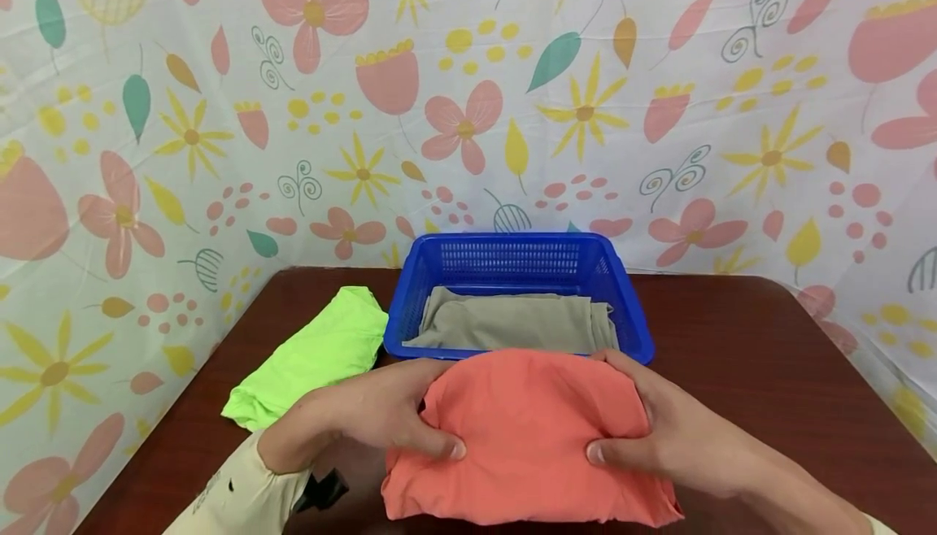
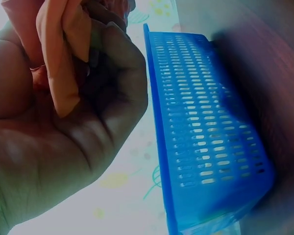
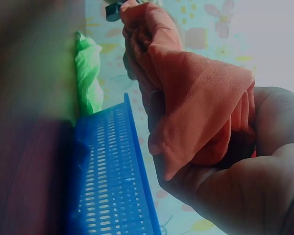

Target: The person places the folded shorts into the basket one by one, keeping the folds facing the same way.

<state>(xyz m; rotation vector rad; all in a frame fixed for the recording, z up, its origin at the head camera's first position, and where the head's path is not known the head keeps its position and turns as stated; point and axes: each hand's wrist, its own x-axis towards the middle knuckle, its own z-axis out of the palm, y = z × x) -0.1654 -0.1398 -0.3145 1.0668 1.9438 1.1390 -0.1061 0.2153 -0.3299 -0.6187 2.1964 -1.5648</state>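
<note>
Both hands hold a folded coral-orange cloth [image 1: 538,445] in front of the basket. At its left side my left hand [image 1: 391,413] has the thumb on top and the other fingers curled underneath. My right hand [image 1: 669,433] grips the opposite side the same way. Folded layers of the cloth [image 3: 201,107] hang over the palm in the right wrist view. Just beyond the cloth stands a blue plastic basket [image 1: 637,315] with slotted walls. A folded grey-beige cloth [image 1: 512,319] lies inside it.
Left of the basket, a folded neon-green cloth [image 1: 315,356] lies on the dark brown table [image 1: 739,340]. Behind the table hangs a white sheet [image 1: 542,153] printed with flowers and leaves. A small black object [image 1: 322,490] shows by the left sleeve.
</note>
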